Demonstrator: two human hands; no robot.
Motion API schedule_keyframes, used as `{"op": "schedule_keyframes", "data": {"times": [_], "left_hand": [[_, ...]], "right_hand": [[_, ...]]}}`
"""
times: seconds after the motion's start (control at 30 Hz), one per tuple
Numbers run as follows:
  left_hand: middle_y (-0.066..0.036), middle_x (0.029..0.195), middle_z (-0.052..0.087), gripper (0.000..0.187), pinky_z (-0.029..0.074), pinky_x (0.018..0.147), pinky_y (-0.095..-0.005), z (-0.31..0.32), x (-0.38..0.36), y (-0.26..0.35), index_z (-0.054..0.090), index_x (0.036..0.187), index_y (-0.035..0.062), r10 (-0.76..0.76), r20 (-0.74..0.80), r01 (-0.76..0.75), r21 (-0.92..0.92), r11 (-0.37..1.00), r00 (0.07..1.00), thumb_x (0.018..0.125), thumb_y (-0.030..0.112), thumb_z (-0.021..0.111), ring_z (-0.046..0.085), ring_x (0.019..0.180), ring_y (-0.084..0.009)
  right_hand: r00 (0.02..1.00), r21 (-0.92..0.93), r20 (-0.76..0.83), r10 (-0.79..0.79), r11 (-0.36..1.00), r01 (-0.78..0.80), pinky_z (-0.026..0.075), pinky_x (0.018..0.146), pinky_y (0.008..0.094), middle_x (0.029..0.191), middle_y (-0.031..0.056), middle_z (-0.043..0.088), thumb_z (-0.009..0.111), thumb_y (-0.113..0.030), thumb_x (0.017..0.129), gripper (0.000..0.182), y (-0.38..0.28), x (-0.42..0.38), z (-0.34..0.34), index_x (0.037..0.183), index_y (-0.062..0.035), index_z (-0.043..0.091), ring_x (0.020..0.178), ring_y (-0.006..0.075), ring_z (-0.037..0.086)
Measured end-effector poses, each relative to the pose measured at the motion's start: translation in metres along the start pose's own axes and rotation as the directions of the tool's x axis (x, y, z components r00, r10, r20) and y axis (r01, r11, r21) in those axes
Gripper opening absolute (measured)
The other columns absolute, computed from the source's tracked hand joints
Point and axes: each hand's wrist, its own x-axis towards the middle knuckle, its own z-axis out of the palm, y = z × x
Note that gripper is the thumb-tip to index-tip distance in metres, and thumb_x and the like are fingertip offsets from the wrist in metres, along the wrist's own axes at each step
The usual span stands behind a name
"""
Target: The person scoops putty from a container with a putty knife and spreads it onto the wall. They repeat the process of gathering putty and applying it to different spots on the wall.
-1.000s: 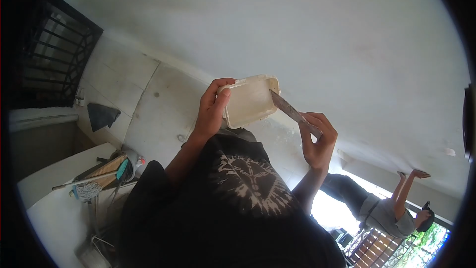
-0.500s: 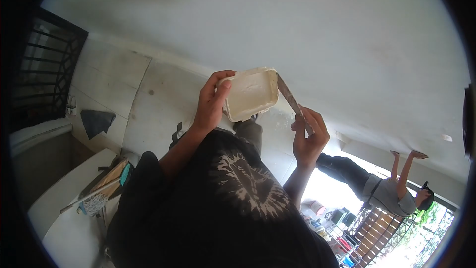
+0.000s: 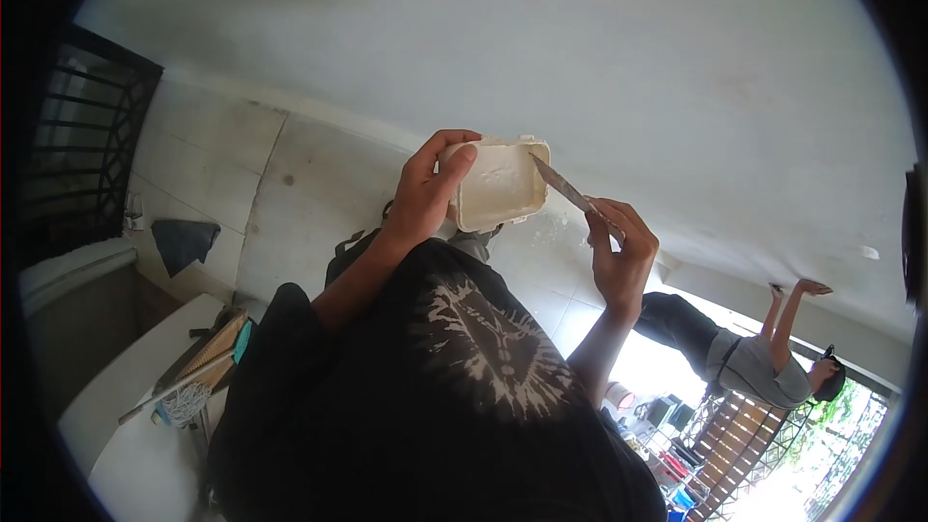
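Ahead of the black patterned shirt [image 3: 387, 396], the left hand [image 3: 428, 191] clasps a shallow cream rectangular tray [image 3: 501, 186] by one side, probably steadying its open face; the right hand [image 3: 624, 256] pinches a grey metal scraper [image 3: 564, 187] near one end, seemingly so its tip reaches inside.

Okay so I've got both arms up in front of me, with my left hand [image 3: 422, 195] a bit higher in the head view, fingers [image 3: 448, 138] curled round in a firm grip and the left thumb [image 3: 460, 161] angled up and to the right. My right hand [image 3: 624, 253] is lower and well apart from it, closed in more of a pinch, right thumb [image 3: 600, 234] pointing up and the index finger [image 3: 611, 205] reaching over leftward. Left forearm [image 3: 360, 276] slants up and inward, right forearm [image 3: 601, 348] comes up fairly steep.
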Motion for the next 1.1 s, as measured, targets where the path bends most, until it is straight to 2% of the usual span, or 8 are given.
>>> {"op": "schedule_keyframes", "data": {"times": [0.23, 0.37, 0.5, 0.57, 0.7, 0.77, 1.0, 1.1], "left_hand": [[-0.004, 0.092, 0.063, 0.029, 0.048, 0.075, -0.023, -0.003, -0.002, 0.005, 0.059, 0.115, 0.001, 0.028, 0.021, -0.028, -0.008, 1.0, 0.999, 0.099, 0.025, 0.055, 0.058, 0.084, -0.007], [-0.004, 0.093, 0.063, 0.029, 0.049, 0.074, -0.0231, -0.01, -0.004, 0.005, 0.058, 0.115, 0.001, 0.032, -0.028, -0.033, -0.01, 0.999, 0.999, 0.099, 0.025, 0.054, 0.058, 0.083, -0.0072], [-0.004, 0.093, 0.063, 0.029, 0.049, 0.074, -0.0234, -0.017, -0.005, 0.012, 0.058, 0.116, 0.0011, 0.058, -0.044, -0.057, 0.01, 0.998, 0.997, 0.099, 0.024, 0.054, 0.059, 0.083, -0.0075], [-0.004, 0.093, 0.063, 0.029, 0.05, 0.073, -0.0232, -0.015, -0.006, 0.012, 0.058, 0.116, 0.0013, 0.065, -0.052, -0.065, -0.004, 0.998, 0.997, 0.099, 0.024, 0.054, 0.059, 0.083, -0.0075], [-0.004, 0.091, 0.062, 0.029, 0.051, 0.068, -0.0224, -0.016, -0.006, 0.013, 0.058, 0.116, 0.0019, 0.087, -0.048, -0.087, -0.002, 0.996, 0.995, 0.099, 0.024, 0.054, 0.059, 0.081, -0.0071], [-0.004, 0.09, 0.062, 0.028, 0.051, 0.067, -0.022, -0.013, -0.006, 0.014, 0.058, 0.116, 0.002, 0.084, -0.063, -0.084, -0.007, 0.996, 0.995, 0.099, 0.024, 0.054, 0.059, 0.08, -0.0069], [-0.003, 0.09, 0.062, 0.027, 0.049, 0.068, -0.0213, -0.017, -0.004, 0.012, 0.058, 0.115, 0.0018, 0.137, -0.091, -0.137, 0.007, 0.991, 0.986, 0.099, 0.023, 0.054, 0.058, 0.079, -0.0061], [-0.003, 0.09, 0.062, 0.028, 0.048, 0.068, -0.0213, -0.018, -0.008, 0.012, 0.058, 0.115, 0.0017, 0.137, -0.088, -0.135, 0.03, 0.99, 0.987, 0.099, 0.024, 0.054, 0.058, 0.079, -0.0059]], "right_hand": [[1.0, -0.008, 0.004, 0.002, 1.0, -0.002, 0.053, 0.065, 0.0291, 0.091, 0.0112, 0.071, 0.068, 0.003, 0.084, 0.019, -0.001, -0.002, 0.008, 0.101, -0.0024, 0.072, 0.075, 0.0193, 0.068], [0.997, -0.039, 0.067, -0.036, 0.998, 0.039, 0.054, 0.065, 0.0298, 0.092, 0.0115, 0.071, 0.067, 0.004, 0.084, 0.02, -0.009, -0.002, 0.014, 0.102, -0.0019, 0.072, 0.075, 0.0206, 0.068], [0.999, -0.016, 0.043, -0.014, 1.0, 0.015, 0.054, 0.066, 0.0297, 0.093, 0.0122, 0.071, 0.066, 0.004, 0.084, 0.02, -0.014, 0.001, 0.019, 0.102, -0.0015, 0.072, 0.076, 0.0211, 0.069], [0.993, -0.028, -0.015, -0.113, 0.993, 0.113, 0.049, 0.055, 0.0259, 0.09, 0.0109, 0.07, 0.063, 0.005, 0.086, 0.018, -0.012, 0.004, 0.022, 0.102, 0.0029, 0.07, 0.06, 0.0141, 0.061], [0.995, -0.023, 0.002, -0.098, 0.995, 0.098, 0.049, 0.055, 0.0259, 0.09, 0.011, 0.07, 0.063, 0.005, 0.085, 0.018, -0.013, 0.008, 0.025, 0.102, 0.0029, 0.07, 0.06, 0.014, 0.061], [0.998, -0.019, 0.037, -0.044, 0.999, 0.044, 0.055, 0.066, 0.03, 0.093, 0.0128, 0.071, 0.065, 0.005, 0.084, 0.018, -0.013, 0.007, 0.024, 0.101, -0.0002, 0.071, 0.076, 0.0219, 0.069], [0.996, -0.01, 0.07, -0.046, 0.999, 0.047, 0.054, 0.066, 0.0306, 0.092, 0.0138, 0.071, 0.063, 0.005, 0.085, 0.015, -0.02, 0.008, 0.028, 0.099, 0.002, 0.07, 0.077, 0.0231, 0.069], [0.997, -0.001, 0.078, 0.002, 1.0, -0.002, 0.054, 0.067, 0.0308, 0.091, 0.0148, 0.07, 0.062, 0.003, 0.086, 0.014, -0.019, 0.008, 0.027, 0.098, 0.0029, 0.069, 0.077, 0.0237, 0.07]]}}
